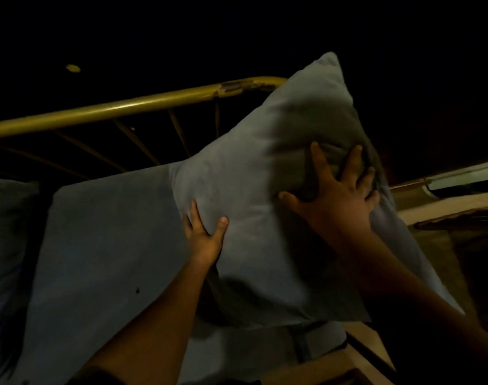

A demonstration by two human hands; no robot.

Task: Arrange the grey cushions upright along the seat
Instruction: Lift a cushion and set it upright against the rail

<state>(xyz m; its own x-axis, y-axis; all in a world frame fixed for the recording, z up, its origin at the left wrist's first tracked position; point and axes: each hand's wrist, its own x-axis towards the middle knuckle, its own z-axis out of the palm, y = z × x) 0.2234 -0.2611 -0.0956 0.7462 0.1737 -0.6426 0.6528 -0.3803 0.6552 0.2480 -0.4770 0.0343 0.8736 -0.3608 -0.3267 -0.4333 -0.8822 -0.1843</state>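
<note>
The held cushion (265, 176) hides most left hand (205, 240) fingers; the leftmost cushion (6, 232) is cropped.

text: none legible | labels: none | brands: none | numbers: none | signs: none | scene dim, surfaces plain

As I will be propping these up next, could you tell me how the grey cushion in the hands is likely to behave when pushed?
Probably soft: the cushion dents and creases under the right hand. Likely light for its size, as the left hand holds its edge with a small grip. It may slump unless leaned against the yellow rail.
</note>
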